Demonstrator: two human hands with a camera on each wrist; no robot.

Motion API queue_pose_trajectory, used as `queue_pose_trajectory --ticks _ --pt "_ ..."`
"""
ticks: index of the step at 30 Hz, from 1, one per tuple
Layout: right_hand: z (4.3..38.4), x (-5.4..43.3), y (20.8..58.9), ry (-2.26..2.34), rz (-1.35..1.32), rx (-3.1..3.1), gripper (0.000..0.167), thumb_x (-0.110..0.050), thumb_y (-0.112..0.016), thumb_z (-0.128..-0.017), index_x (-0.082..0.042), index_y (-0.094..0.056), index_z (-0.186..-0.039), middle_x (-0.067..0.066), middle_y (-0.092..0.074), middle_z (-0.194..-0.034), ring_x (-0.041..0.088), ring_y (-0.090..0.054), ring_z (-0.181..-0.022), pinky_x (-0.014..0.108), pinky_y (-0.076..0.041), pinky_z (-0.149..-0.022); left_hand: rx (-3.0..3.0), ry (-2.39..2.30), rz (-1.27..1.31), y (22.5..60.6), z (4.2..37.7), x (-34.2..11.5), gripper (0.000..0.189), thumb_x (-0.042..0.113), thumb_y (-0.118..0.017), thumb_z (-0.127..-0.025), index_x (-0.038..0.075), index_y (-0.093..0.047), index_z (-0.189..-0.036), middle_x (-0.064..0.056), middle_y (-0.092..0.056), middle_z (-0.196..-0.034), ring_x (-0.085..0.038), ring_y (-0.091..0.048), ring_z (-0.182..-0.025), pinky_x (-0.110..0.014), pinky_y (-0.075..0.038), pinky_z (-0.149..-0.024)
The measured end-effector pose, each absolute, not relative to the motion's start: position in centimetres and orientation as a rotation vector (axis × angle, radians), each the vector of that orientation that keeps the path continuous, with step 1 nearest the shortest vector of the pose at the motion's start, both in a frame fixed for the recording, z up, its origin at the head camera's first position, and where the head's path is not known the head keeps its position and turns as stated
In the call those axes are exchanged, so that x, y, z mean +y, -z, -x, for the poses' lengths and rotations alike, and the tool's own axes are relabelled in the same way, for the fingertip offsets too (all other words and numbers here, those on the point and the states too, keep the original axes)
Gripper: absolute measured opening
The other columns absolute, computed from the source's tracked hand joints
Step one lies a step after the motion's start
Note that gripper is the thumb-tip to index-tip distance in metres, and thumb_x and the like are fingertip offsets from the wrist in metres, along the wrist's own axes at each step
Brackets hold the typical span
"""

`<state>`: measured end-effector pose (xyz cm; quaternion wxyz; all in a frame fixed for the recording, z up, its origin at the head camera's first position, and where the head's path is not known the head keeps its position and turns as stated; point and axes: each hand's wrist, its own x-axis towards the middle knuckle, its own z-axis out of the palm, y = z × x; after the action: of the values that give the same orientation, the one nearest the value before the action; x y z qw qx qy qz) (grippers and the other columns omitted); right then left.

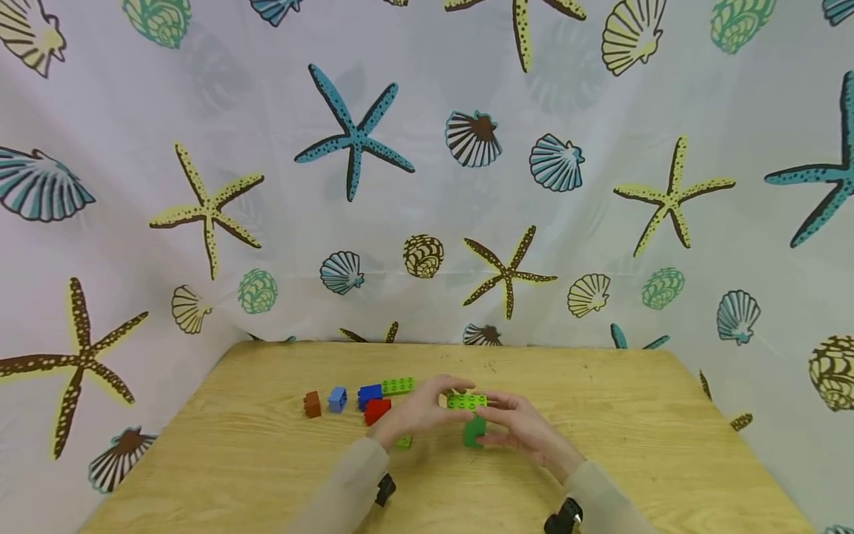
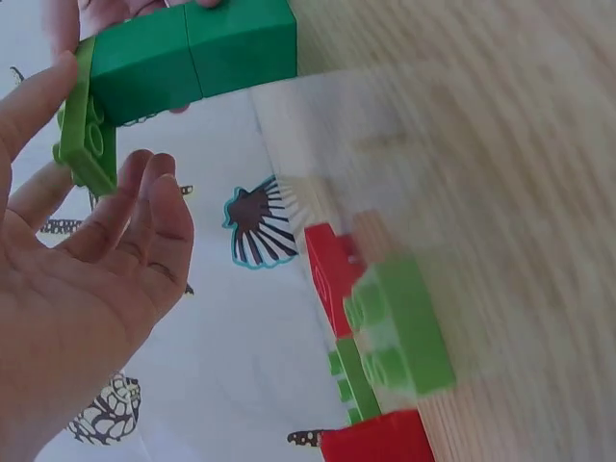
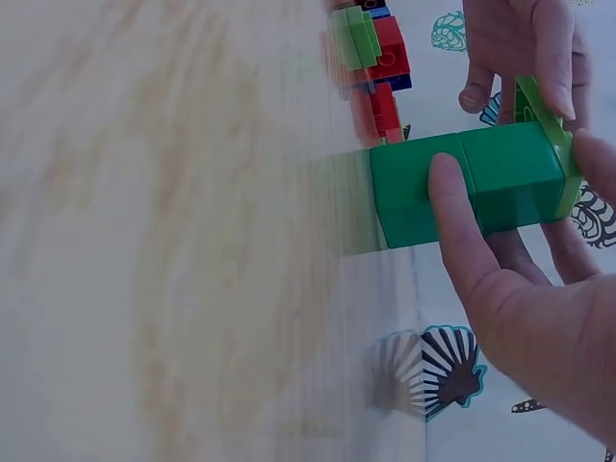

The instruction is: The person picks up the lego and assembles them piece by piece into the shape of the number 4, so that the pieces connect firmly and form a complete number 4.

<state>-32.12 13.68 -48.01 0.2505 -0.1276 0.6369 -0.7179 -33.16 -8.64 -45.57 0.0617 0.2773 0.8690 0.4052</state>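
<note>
Stack first: a lime-green studded toy brick [image 1: 466,402] sits on top of two dark green blocks [image 1: 474,430], one above the other. I've got it upright in front of me, between the hands, its foot seemingly on the wooden table [image 1: 634,445]. The lime top overhangs toward my left.

My right hand [image 1: 527,430] is clamped round the dark green blocks: one digit flat on the near face, others behind, another at the lime edge. My left hand [image 1: 423,409] has its fingers apart, loosely bent beside the lime brick; the thumb touches its edge.

Loose bricks lie on my left, past that hand: a red brick [image 1: 378,411] nearest, a dark blue brick [image 1: 369,396] just behind, a longer lime brick [image 1: 398,386] near that. Farther left, a light blue brick [image 1: 337,400], then a brown brick [image 1: 312,404]. A small lime piece [image 1: 403,442] shows by my left wrist, partly covered.

Pale sleeves [image 1: 350,482] on both arms. Back and sides: white curtain [image 1: 414,44] printed with starfish and shells.
</note>
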Motion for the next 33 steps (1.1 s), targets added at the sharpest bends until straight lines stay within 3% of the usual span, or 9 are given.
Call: queue_pose_trajectory --ticks 3,7,11,21,26,33 --pt "32.1 13.7 47.8 1.955 0.324 1.745 0.061 -0.026 -0.064 -0.097 -0.005 -0.04 -0.148 0.017 -0.045 -0.142 0.022 -0.056 -0.118 0.045 -0.052 -0.097 2.614 -1.296 -0.808 45.4 33.4 -9.4 0.049 0.039 -0.068 -0.092 0.018 -0.059 -0.135 -0.009 -0.06 -0.132 -0.024 -0.055 -0.115 -0.05 -0.048 -0.094" --pt "32.1 13.6 47.8 1.949 0.319 1.767 0.06 -0.027 -0.063 -0.097 -0.007 -0.04 -0.149 0.018 -0.04 -0.146 0.023 -0.051 -0.122 0.045 -0.053 -0.095 2.631 -1.336 -0.752 45.0 33.4 -10.5 0.041 0.043 -0.061 -0.096 0.021 -0.062 -0.131 -0.004 -0.064 -0.126 -0.021 -0.058 -0.111 -0.048 -0.049 -0.093" --pt "32.0 13.6 47.9 1.951 0.324 1.763 0.059 -0.026 -0.062 -0.097 -0.006 -0.04 -0.149 0.016 -0.046 -0.142 0.019 -0.055 -0.118 0.045 -0.053 -0.095 2.615 -1.385 -0.727 44.5 33.3 -11.5 0.039 0.042 -0.056 -0.099 0.019 -0.063 -0.13 -0.001 -0.065 -0.123 -0.02 -0.06 -0.11 -0.047 -0.049 -0.096" --pt "32.0 13.6 48.0 1.972 0.329 1.758 0.056 -0.027 -0.064 -0.096 -0.007 -0.046 -0.145 0.01 -0.055 -0.134 0.016 -0.057 -0.113 0.043 -0.054 -0.093 2.599 -1.409 -0.683 44.3 34.1 -13.3 0.037 0.039 -0.056 -0.099 0.017 -0.064 -0.128 -0.009 -0.067 -0.118 -0.018 -0.064 -0.098 -0.041 -0.053 -0.086" --pt "32.1 13.6 48.0 1.977 0.327 1.751 0.057 -0.026 -0.063 -0.096 -0.007 -0.044 -0.146 0.009 -0.056 -0.131 0.016 -0.059 -0.111 0.042 -0.055 -0.091 2.602 -1.431 -0.635 44.2 34.6 -14.0 0.033 0.034 -0.058 -0.099 0.015 -0.065 -0.126 -0.007 -0.069 -0.115 -0.019 -0.065 -0.097 -0.045 -0.053 -0.085" --pt "32.2 13.6 48.1 1.976 0.322 1.747 0.056 -0.027 -0.065 -0.095 -0.009 -0.046 -0.145 0.009 -0.056 -0.131 0.016 -0.059 -0.111 0.04 -0.056 -0.09 2.678 -1.456 -0.603 44.6 35.7 -15.1 0.023 0.019 -0.061 -0.098 0.01 -0.069 -0.118 -0.008 -0.069 -0.113 -0.025 -0.064 -0.098 -0.034 -0.054 -0.083"
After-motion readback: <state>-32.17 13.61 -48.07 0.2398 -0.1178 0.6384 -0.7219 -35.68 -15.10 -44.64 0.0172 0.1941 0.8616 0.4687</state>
